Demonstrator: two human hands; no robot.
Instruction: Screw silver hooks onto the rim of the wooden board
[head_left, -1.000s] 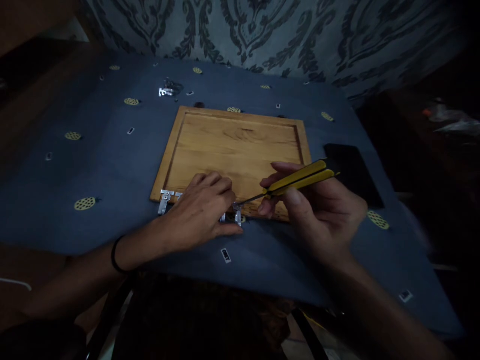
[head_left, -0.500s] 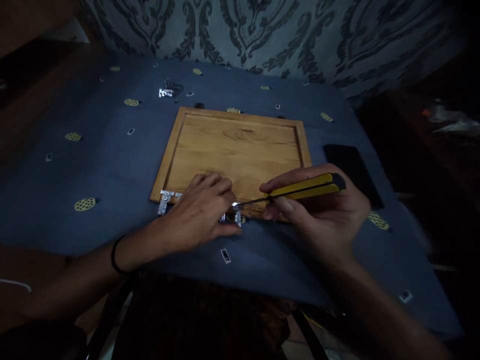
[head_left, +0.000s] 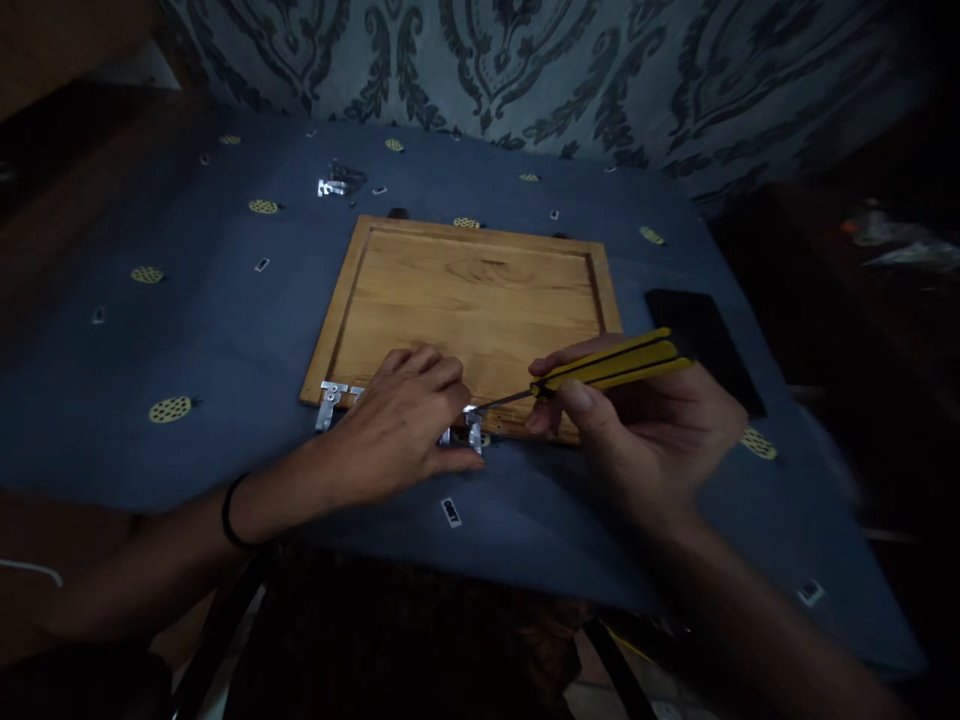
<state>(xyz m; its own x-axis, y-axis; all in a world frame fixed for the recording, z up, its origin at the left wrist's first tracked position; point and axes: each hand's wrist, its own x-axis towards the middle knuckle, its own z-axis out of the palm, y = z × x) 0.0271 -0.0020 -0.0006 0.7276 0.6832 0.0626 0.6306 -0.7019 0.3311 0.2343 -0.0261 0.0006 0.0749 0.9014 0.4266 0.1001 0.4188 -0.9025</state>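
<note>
A framed wooden panel (head_left: 472, 300) lies flat on the blue cloth. My left hand (head_left: 405, 425) presses on its near edge, fingers curled and thumb below, steadying a shiny metal hinge (head_left: 475, 432) that is partly covered. In my right hand (head_left: 652, 430) is a yellow-and-black screwdriver (head_left: 615, 365), held at a low slant. Its thin shaft points left, with the tip at the hinge by my left fingers. Another metal hinge (head_left: 328, 408) sits on the near left corner of the panel. Whether a screw is under the tip cannot be made out.
Loose metal hinges (head_left: 334, 187) lie on the cloth behind the panel. A dark flat phone-like slab (head_left: 705, 345) rests to the right. The patterned tablecloth (head_left: 202, 340) reaches a patterned wall (head_left: 510, 70) at the back. Clear plastic wrapping (head_left: 900, 240) is at far right.
The screwdriver handle has rolled in my right fingers, and that hand has shifted slightly right, with its thumb raised. My left hand, the panel and the hinges stay put.
</note>
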